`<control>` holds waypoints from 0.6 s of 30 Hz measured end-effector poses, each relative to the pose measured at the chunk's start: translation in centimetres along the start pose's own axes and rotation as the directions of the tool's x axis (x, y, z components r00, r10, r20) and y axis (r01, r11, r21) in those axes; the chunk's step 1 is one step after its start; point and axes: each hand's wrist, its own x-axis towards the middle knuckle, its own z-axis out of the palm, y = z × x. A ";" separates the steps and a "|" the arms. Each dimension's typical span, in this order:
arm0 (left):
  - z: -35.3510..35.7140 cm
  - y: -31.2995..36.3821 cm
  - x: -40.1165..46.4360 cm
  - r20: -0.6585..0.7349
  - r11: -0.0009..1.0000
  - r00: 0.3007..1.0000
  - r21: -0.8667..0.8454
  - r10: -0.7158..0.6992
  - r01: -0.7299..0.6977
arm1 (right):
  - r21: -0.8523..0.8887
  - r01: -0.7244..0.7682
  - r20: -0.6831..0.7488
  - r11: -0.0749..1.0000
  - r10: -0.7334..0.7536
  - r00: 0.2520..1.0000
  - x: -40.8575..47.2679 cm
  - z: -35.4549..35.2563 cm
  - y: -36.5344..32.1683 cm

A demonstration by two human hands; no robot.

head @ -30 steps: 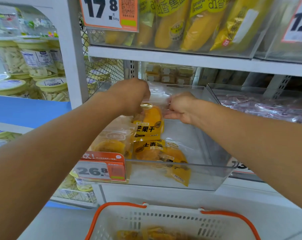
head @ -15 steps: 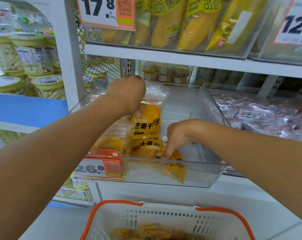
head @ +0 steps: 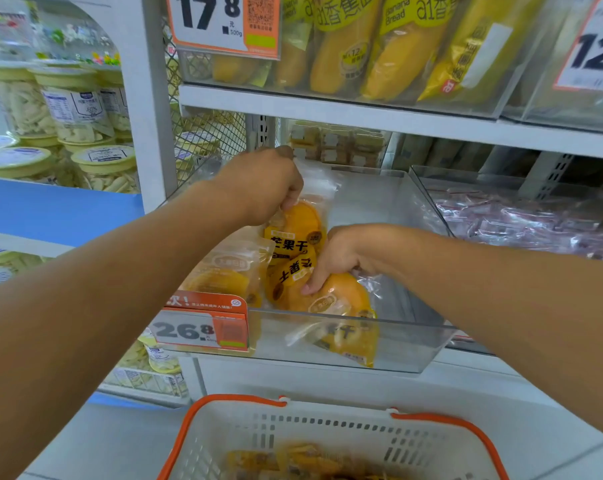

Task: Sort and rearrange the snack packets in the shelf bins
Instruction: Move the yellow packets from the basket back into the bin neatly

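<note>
Mango packets [head: 294,244] lie in the clear bin [head: 379,344]. The left hand [head: 262,185] pinches the rear packet's top edge; the right hand [head: 341,258] grips a front packet [head: 334,296]. Just below that grip, another packet leans on the front wall; a tug could likely spill it.

Bin: clear plastic shelf bin [head: 379,344], open-topped, its right half bare.
Upright packet: yellow dried-mango packet [head: 294,233] with a clear top, standing at the bin's back left.
Middle packet: yellow packet [head: 291,271], tilted, overlapping the upright one's lower edge.
Front packet: yellow packet [head: 341,296] lying near the front wall.
Left packets: paler clear-fronted packets [head: 230,271] leaning at the left side.
</note>
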 end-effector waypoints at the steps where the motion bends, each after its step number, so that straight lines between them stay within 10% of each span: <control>1: 0.1 -0.1 0.0 0.031 1.000 1.000 -0.019 0.002 -0.001 | 0.024 0.022 -0.040 0.999 -0.021 0.999 -0.2 -0.8 0.0; 7: -0.3 -0.6 0.1 0.130 0.985 0.987 -0.153 0.096 -0.076 | -0.151 0.164 -0.276 0.975 -0.201 0.940 -4.1 -4.4 2.3; 12: -2.3 0.7 -0.9 0.332 0.966 0.943 -0.250 0.018 0.069 | 0.305 0.333 -0.358 0.892 -0.217 0.908 -3.9 -5.4 5.7; 18: -2.4 1.8 -1.9 0.554 0.998 0.832 -0.053 -0.003 0.039 | 0.655 0.174 -0.069 0.735 -0.170 0.983 -2.6 -5.5 3.7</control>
